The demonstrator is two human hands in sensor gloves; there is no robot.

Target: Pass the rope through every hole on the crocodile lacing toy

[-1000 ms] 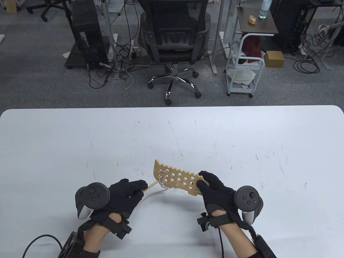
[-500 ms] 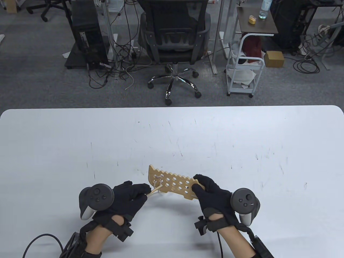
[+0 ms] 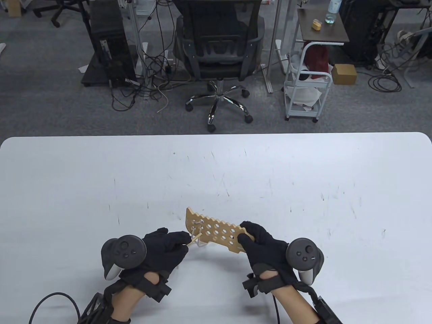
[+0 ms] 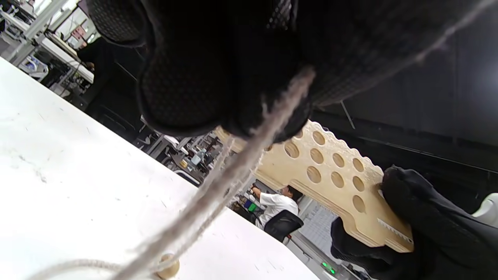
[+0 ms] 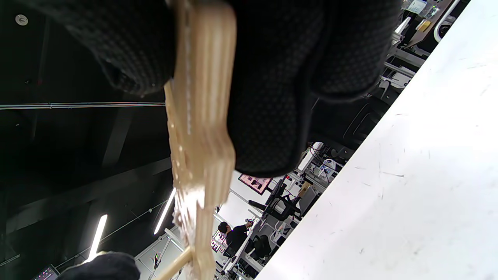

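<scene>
In the table view, the left hand [image 3: 162,249] is curling its fingers and pinching the thin wooden needle [image 3: 194,240], whose tip is sitting at a hole near the left end of the crocodile lacing toy [image 3: 216,230]. The right hand [image 3: 266,248] is gripping the toy's right end, thumb on the near face and fingers wrapped over the far edge, so the board is standing tilted above the table [image 3: 303,175], near its front edge. A short bit of pale rope [image 3: 201,243] is hanging under the toy's left end. Beyond the white, scuffed table are lying grey carpet, a black office chair [image 3: 219,50], a white cart [image 3: 305,91] and tangled cables.

In the left wrist view, the left hand's fingers [image 4: 186,77] are closing tight together at the top, with the frayed rope [image 4: 233,175] running down from them toward the table [image 4: 78,175]. The perforated toy [image 4: 330,171] is showing behind them, and the right hand [image 4: 428,221] is clutching its far end. A small wooden bead [image 4: 169,268] is resting on the table at the rope's lower end.

In the right wrist view, the right hand's fingers [image 5: 280,77] are clamping both faces of the toy [image 5: 200,116], seen edge-on. The needle [image 5: 175,264] is meeting it at the bottom, beside the left hand [image 5: 101,266]. The table [image 5: 408,194] is filling the right side.
</scene>
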